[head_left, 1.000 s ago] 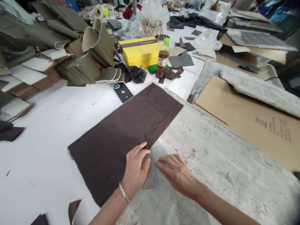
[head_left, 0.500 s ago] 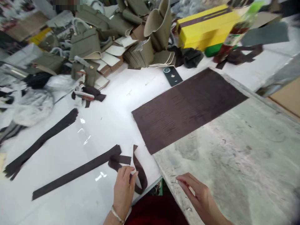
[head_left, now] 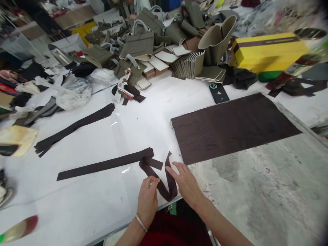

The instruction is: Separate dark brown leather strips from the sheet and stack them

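A loose dark brown fabric strip [head_left: 171,184] lies bent in a V near the table's front edge. My left hand [head_left: 148,196] is closed, its thumb and fingertips pinching the strip's left limb. On the other side, my right hand [head_left: 186,183] has thumb and fingers apart, with the thumb tip at the strip's right limb. Just beyond my hands, a long straight stack of brown strips [head_left: 105,164] reaches to the left, and the loose strip's far end touches its right tip. A large dark brown sheet [head_left: 230,126] with rows of slits lies to the right.
A second bundle of dark strips [head_left: 77,126] lies farther left. Behind stand olive bag parts [head_left: 139,44], a yellow box [head_left: 269,51] and a bottle [head_left: 294,70]. A black phone [head_left: 218,93] lies beyond the sheet. A grey stained board [head_left: 256,184] covers the right side.
My right hand has moved left from over the grey board to the loose strip, its fingers spreading. My left hand stays at the strip. The view has turned left.
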Motion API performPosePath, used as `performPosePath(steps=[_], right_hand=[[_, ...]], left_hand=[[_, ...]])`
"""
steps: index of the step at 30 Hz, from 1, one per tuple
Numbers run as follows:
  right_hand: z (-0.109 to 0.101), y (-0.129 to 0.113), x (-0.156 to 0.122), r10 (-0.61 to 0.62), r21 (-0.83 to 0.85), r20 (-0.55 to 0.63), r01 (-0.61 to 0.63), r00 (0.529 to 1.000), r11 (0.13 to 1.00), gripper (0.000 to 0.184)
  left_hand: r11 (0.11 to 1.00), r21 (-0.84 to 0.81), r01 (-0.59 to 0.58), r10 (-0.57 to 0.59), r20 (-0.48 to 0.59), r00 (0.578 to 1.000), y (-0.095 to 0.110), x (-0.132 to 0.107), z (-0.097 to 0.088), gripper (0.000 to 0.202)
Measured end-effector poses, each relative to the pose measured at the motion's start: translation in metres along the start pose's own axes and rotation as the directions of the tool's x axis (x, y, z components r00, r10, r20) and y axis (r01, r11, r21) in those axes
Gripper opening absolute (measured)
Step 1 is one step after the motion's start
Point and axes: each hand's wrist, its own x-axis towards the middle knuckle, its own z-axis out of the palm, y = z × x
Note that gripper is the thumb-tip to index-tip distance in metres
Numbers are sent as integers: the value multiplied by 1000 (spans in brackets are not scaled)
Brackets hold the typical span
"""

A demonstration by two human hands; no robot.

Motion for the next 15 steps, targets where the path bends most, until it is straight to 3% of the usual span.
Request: performPosePath(steps=[3,7,12,15], right_hand=[[7,0,23,-67,-151,7,67,998,986,45],[7,0,33,-126,-169,15,126,992,978,16],[-21,-10,29,-134,-8,-8,134,991,991,15],[-42,-23,20,-92,235,105,65,990,970,18]], left_hand=[[1000,5,-17,17,-45,999,-13,-1,-5,45],[999,-49,-9,6,-78,997,-18,-1,-13,45],[985,-172,5,-6,-2,1000,-6,6,-32,33],[941,-336,-22,75,147,986,11,11,-44,44]])
